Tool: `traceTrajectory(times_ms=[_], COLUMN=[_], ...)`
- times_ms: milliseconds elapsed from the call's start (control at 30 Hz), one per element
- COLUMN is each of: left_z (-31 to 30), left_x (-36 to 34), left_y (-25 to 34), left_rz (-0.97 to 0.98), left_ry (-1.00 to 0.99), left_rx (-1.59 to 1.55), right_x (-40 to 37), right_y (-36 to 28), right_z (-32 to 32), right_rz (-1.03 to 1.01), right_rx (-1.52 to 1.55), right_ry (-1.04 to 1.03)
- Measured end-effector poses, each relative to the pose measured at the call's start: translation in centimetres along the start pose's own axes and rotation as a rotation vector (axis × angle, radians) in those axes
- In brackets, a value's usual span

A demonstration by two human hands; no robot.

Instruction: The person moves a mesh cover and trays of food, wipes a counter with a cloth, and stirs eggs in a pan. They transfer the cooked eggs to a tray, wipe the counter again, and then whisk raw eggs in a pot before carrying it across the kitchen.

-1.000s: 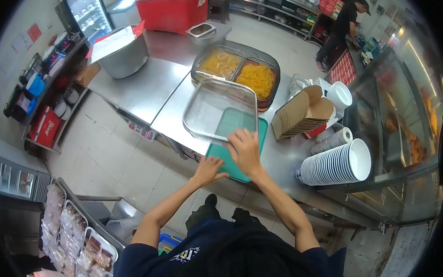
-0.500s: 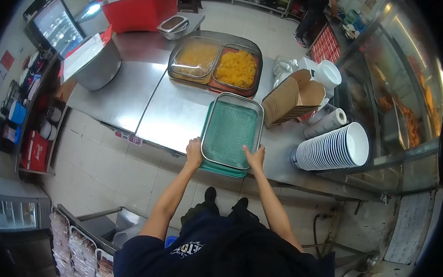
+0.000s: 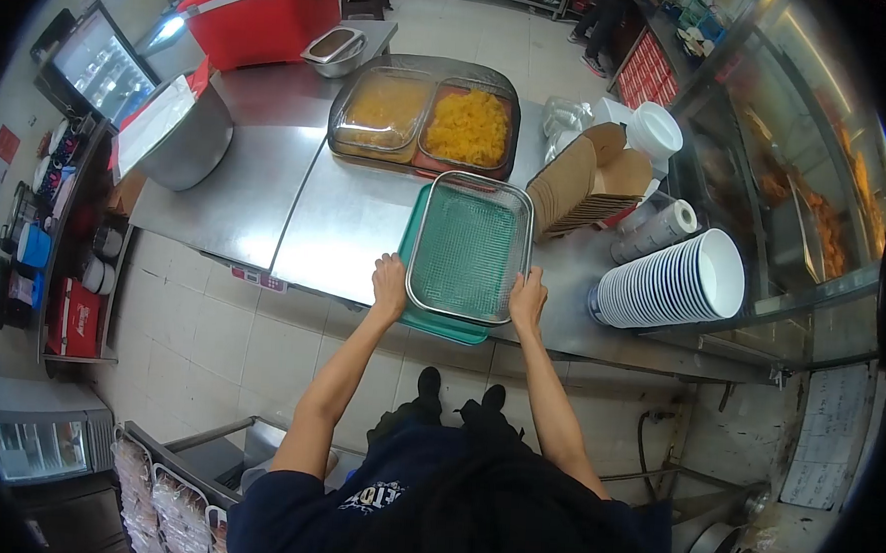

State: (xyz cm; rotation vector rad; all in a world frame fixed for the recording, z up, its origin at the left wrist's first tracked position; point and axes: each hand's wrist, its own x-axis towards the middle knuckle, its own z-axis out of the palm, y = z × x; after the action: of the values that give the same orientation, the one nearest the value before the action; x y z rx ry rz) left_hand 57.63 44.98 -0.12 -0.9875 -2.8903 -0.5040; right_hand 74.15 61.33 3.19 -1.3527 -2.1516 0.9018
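Note:
A rectangular metal mesh basket (image 3: 473,240) lies over a green plastic tray (image 3: 409,320) at the near edge of the steel counter. The tray shows through the mesh and sticks out along its left and near sides. My left hand (image 3: 389,286) is closed on the tray's left edge, close to the basket's near left corner. My right hand (image 3: 528,299) grips the basket's right rim near its lower corner, thumb toward the inside. Beyond them sits a dark-rimmed case with two food pans, one holding shredded yellow food (image 3: 468,126), the other under a clear cover (image 3: 384,111).
Brown cardboard boxes (image 3: 586,189) and a stack of white paper tubs (image 3: 668,280) stand on the right, beside a glass display case (image 3: 809,166). A large metal pot (image 3: 195,138) and a red cooler (image 3: 261,17) are left. Another person's legs (image 3: 598,29) show far back.
The mesh basket has shifted slightly right over the green tray, baring more of the tray's left side. My right hand has moved right with the basket's rim, its thumb no longer stretched across the mesh.

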Motion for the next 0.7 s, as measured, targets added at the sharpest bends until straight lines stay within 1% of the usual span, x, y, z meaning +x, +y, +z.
traceTrajectory(times_ms=[67, 200, 233, 267, 300, 333, 400, 433, 500, 533, 567, 600, 633, 667, 700], left_z=[-0.9, -1.3, -1.3, -1.4, -1.7, -2.3, -4.7, -5.4, -6.7, -7.6, -7.7, -7.7, -10.4, -10.5, -8.9], left_x=[0.3, 0.7, 0.7, 1.0, 1.1, 0.9, 0.8, 0.7, 0.5, 0.8, 1.1, 1.6, 1.7, 2.2, 2.9], left_y=[0.3, -0.4, -0.9, -1.3, -1.3, -1.0, -0.4, -1.0, -2.8, -4.2, -6.4, -8.9, -9.2, -11.5, -14.9], left_rz=[0.0, -0.029, 0.011, 0.054, 0.05, -0.031, -0.202, -0.209, -0.238, -0.329, -0.326, -0.277, -0.196, -0.179, -0.253], left_ry=[0.021, -0.002, 0.014, 0.038, 0.045, -0.048, -0.223, -0.218, -0.036, -0.023, 0.011, 0.062, 0.157, 0.19, 0.177], left_rx=[0.014, 0.091, 0.042, -0.007, -0.003, -0.112, -0.344, -0.339, -0.538, -0.614, -0.651, -0.767, -0.69, -0.74, -0.831], right_x=[0.8, 0.7, 0.6, 0.7, 0.7, 0.5, -0.1, -0.2, -0.2, -0.1, 0.1, 0.4, 0.5, 0.3, -0.2], right_y=[2.2, 2.3, 2.2, 2.0, 1.7, 1.0, -0.7, -1.7, -3.6, -4.7, -6.2, -7.5, -9.0, -11.4, -13.8], right_z=[1.6, 1.5, 1.3, 0.9, 0.7, 0.2, -0.7, -0.9, -0.7, 0.4, 2.0, 3.8, 5.6, 6.8, 8.0], right_rz=[0.012, 0.017, 0.014, 0.065, 0.116, 0.112, 0.207, 0.202, -0.033, -0.141, -0.251, -0.262, -0.274, -0.225, -0.179], right_rx=[0.019, 0.112, 0.112, 0.115, 0.119, 0.124, 0.248, 0.251, 0.243, 0.329, 0.417, 0.367, 0.315, 0.346, 0.377], right_ry=[0.012, -0.01, -0.018, -0.129, -0.24, -0.243, -0.209, -0.217, -0.165, -0.107, -0.045, -0.081, -0.118, -0.196, -0.275])
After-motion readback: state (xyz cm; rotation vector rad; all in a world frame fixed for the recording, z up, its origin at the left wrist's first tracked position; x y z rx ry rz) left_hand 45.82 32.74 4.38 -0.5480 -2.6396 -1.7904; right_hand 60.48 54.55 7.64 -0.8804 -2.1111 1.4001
